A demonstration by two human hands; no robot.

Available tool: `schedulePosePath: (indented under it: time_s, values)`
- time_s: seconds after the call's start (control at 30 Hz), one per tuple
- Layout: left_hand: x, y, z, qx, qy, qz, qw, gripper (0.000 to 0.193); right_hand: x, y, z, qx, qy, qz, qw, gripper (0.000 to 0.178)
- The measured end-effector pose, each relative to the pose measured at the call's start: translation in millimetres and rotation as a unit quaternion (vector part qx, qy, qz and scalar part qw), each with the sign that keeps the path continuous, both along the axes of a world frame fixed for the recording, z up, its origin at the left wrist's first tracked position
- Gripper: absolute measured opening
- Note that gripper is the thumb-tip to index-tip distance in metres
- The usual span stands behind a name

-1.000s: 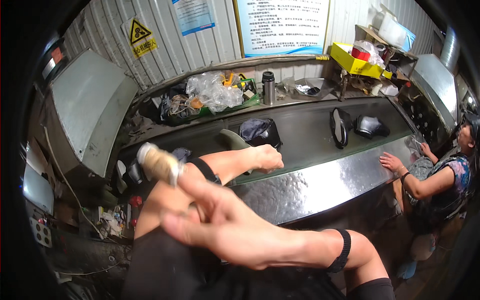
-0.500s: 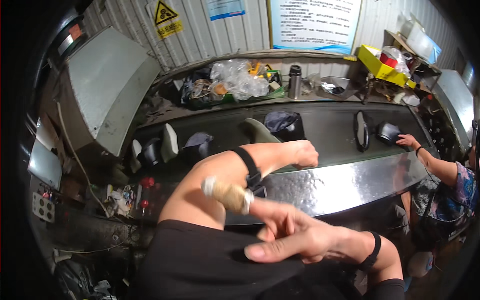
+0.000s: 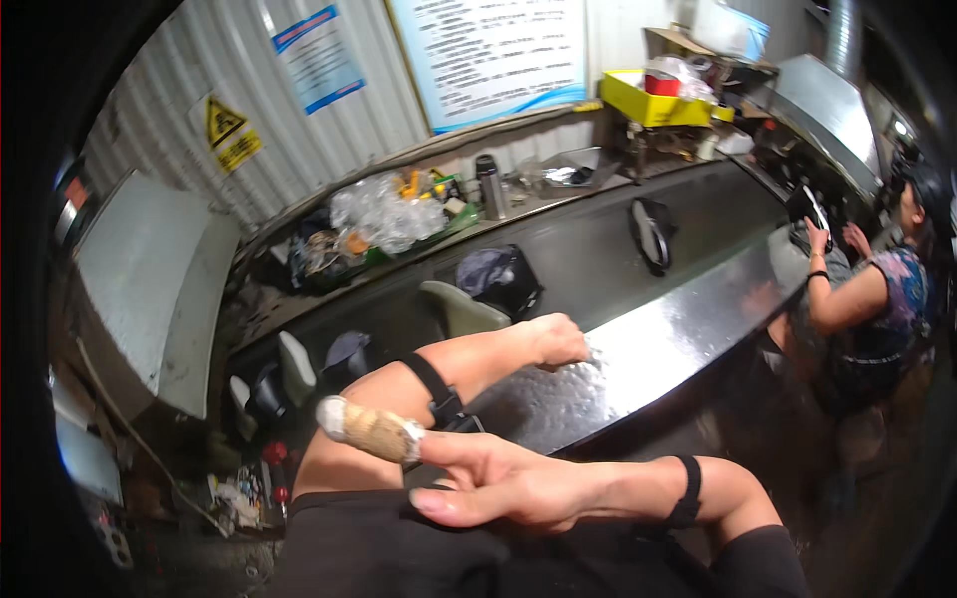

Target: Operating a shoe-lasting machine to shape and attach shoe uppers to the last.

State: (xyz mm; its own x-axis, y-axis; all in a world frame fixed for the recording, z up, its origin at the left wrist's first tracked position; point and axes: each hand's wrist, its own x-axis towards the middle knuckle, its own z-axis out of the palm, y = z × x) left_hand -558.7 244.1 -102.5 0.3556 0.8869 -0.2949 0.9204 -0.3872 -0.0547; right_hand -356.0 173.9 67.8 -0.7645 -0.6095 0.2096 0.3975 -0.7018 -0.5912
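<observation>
My left hand (image 3: pixel 560 341) is closed in a loose fist at the edge where the dark belt (image 3: pixel 588 269) meets the shiny metal ledge (image 3: pixel 638 369). Nothing sticks out of it, and its palm side is hidden. My right hand (image 3: pixel 513 486) lies across the front of my body, thumb and index finger stretched apart and holding nothing. A thick tan wrap with white ends (image 3: pixel 374 431) covers that index finger. Just beyond my left hand, a pale olive boot-shaped piece (image 3: pixel 462 307) lies on the belt beside a dark boot (image 3: pixel 498 279).
A dark shoe with a pale sole (image 3: pixel 653 235) and several more shoe pieces rest along the belt. Behind it are clear plastic bags (image 3: pixel 389 214), a steel flask (image 3: pixel 490 187) and a yellow box (image 3: pixel 653 100). At right, a co-worker (image 3: pixel 877 289) holds a dark shoe (image 3: pixel 809 209).
The whole view has turned, so the scene sits tilted and farther left. My left fist has come from over the belt to its metal edge. The co-worker has lifted a shoe off the belt.
</observation>
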Motion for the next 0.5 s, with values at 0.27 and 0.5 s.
schedulePosePath:
  time_s: [0.27, 0.5]
  values:
    - [-3.8, -6.4, -20.9, 0.116, -0.074, -0.062, 0.989, 0.012, -3.3, -16.6, 10.5, -0.113, -0.046, -0.128, 0.984, 0.059]
    - [40.8, 57.0, -73.7, 0.115, -0.174, -0.028, 0.978, 0.013, 27.7, 48.4, 10.9, -0.054, -0.193, -0.3, 0.933, 0.051]
